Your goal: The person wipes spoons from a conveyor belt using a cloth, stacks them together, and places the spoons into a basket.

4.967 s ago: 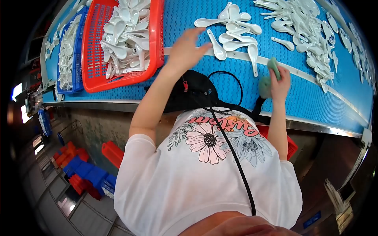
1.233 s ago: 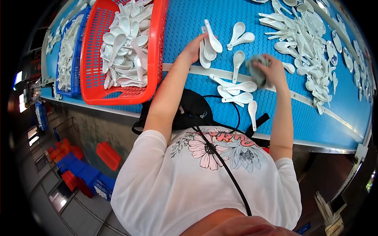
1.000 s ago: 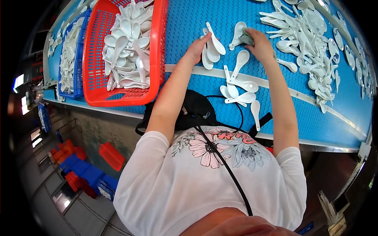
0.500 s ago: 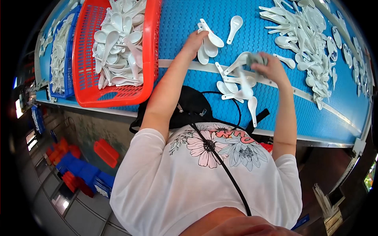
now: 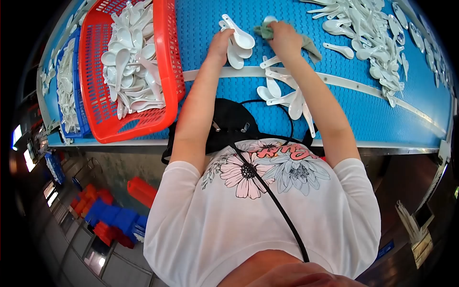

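My left hand (image 5: pixel 221 47) is closed around the handles of several white spoons (image 5: pixel 243 40), their bowls fanned out to the right above the blue belt. A grey-green cloth (image 5: pixel 310 48) is bunched in my right hand (image 5: pixel 287 40), with its loose end hanging to the right. Under the cloth's left end shows part of a white spoon (image 5: pixel 269 20); whether my fingers grip it is hidden. Closer to my body, a small group of white spoons (image 5: pixel 295 106) lies across the metal strip, partly covered by my right forearm.
At left stands a red basket (image 5: pixel 165 119) heaped with white spoons, beside a blue basket (image 5: pixel 82 107) also holding spoons. A long pile of spoons (image 5: pixel 377 57) spreads over the belt (image 5: pixel 205 86) at right. A black bag (image 5: pixel 234 119) lies at the belt's front edge.
My right hand has moved up and left with the cloth, from above the loose group to the single spoon further back. My left hand still holds its spoons. The view has shifted slightly.
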Available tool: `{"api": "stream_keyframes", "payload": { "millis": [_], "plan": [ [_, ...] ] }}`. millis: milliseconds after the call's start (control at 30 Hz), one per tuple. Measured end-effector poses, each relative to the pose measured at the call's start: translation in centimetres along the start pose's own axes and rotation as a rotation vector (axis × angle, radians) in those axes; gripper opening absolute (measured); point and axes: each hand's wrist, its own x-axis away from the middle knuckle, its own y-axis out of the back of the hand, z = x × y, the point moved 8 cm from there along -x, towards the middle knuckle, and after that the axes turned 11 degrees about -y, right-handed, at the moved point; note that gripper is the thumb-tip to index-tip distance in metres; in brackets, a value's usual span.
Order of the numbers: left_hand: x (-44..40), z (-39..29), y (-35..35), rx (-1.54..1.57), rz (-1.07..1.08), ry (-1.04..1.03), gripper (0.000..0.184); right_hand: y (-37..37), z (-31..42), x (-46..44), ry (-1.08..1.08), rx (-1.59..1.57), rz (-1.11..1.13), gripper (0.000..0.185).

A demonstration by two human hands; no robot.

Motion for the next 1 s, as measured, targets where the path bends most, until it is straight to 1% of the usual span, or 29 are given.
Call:
{"api": "stream_keyframes", "payload": {
  "millis": [33,67,100,133,167,200,233,267,300,333,367,400,433,467,500,533,567,633,667,700,767,800,833,867,900,933,967,1000],
  "plan": [
    [0.1,-0.1,-0.5,0.005,0.013,-0.001,0.037,0.2,-0.5,0.7,-0.041,-0.037,0.078,0.041],
    [0.4,-0.5,-0.8,-0.102,0.015,-0.029,0.038,0.1,-0.9,1.1,-0.092,-0.128,0.217,0.044],
    [0.4,-0.9,-0.9,-0.211,0.017,-0.058,0.04,1.1,-1.5,1.7,-0.102,-0.125,0.209,0.044],
    [0.0,-0.2,-0.9,-0.266,0.062,0.001,0.042,2.0,-2.4,2.6,-0.161,-0.386,0.267,0.045],
    [-0.4,0.2,-0.9,-0.266,0.073,0.001,0.042,3.0,-3.5,3.5,-0.216,-0.646,0.321,0.046],
    [-0.1,-0.1,-1.3,-0.349,0.097,-0.009,0.037,5.1,-5.6,4.3,-0.278,-0.716,0.257,0.051],
    [0.3,-0.4,-1.7,-0.433,0.117,-0.018,0.033,6.9,-7.9,4.8,-0.318,-0.779,0.197,0.048],
    [0.7,-1.1,-2.0,-0.577,0.139,-0.045,0.036,8.4,-10.5,5.2,-0.359,-0.842,0.139,0.045],
    [1.1,-1.1,-2.4,-0.578,0.144,-0.037,0.036,10.5,-13.0,4.9,-0.296,-0.734,-0.004,0.038],
    [1.5,-1.3,-3.5,-0.723,0.224,-0.076,0.037,12.6,-14.6,5.0,-0.316,-0.672,-0.109,0.035],
    [1.7,-1.6,-4.8,-0.866,0.306,-0.124,0.038,13.2,-16.7,4.7,-0.356,-0.597,-0.153,0.035],
    [2.1,-1.6,-5.7,-1.046,0.334,-0.063,0.051,13.5,-17.9,4.0,-0.298,-0.411,-0.194,0.036],
    [2.7,-1.8,-6.6,-1.049,0.343,-0.069,0.051,13.3,-18.9,3.3,-0.24,-0.224,-0.232,0.038],
    [3.4,-2.1,-7.7,-1.246,0.417,-0.145,0.059,11.8,-20.8,2.8,-0.246,-0.226,-0.238,0.038],
    [4.0,-2.4,-8.6,-1.443,0.49,-0.223,0.067,9.2,-21.8,2.3,-0.162,-0.099,-0.192,0.04],
    [4.5,-2.2,-8.9,-1.494,0.592,-0.136,0.077,7.9,-20.9,2.3,-0.076,0.026,-0.143,0.042],
    [4.6,-2.2,-8.9,-1.499,0.59,-0.137,0.077,7.6,-21.1,2.5,-0.077,0.022,-0.145,0.042],
    [4.4,-1.7,-8.3,-1.53,0.564,-0.147,0.073,7.2,-20.3,2.9,-0.287,0.137,0.035,0.046],
    [4.3,-1.4,-7.7,-1.479,0.538,-0.175,0.069,7.0,-19.4,3.2,-0.279,0.151,0.063,0.046],
    [4.0,-0.7,-6.9,-1.479,0.531,-0.172,0.069,7.4,-18.1,3.7,-0.272,0.15,0.064,0.046],
    [3.4,-0.6,-5.7,-1.256,0.437,-0.259,0.065,7.0,-17.1,5.0,-0.428,-0.028,0.265,0.045],
    [3.6,-0.6,-5.4,-1.252,0.432,-0.258,0.065,6.3,-17.0,5.5,-0.334,-0.17,0.24,0.047],
    [3.7,-0.7,-5.0,-1.164,0.407,-0.25,0.064,5.6,-17.0,6.1,-0.329,-0.167,0.24,0.047],
    [4.0,-0.8,-4.8,-1.079,0.384,-0.242,0.063,4.7,-17.0,7.1,-0.353,-0.252,0.293,0.048],
    [4.7,-1.5,-5.2,-1.079,0.384,-0.243,0.063,4.3,-16.7,8.0,-0.378,-0.339,0.344,0.049],
    [5.9,-3.2,-5.5,-1.09,0.323,-0.245,0.061,5.8,-15.9,8.9,-0.449,-0.284,0.332,0.055],
    [7.1,-4.9,-5.8,-1.101,0.263,-0.247,0.059,6.3,-16.0,9.9,-0.45,-0.285,0.329,0.055],
    [8.2,-6.1,-6.0,-1.102,0.265,-0.248,0.059,7.1,-17.2,10.9,-0.525,-0.326,0.263,0.056]
  ]
}}
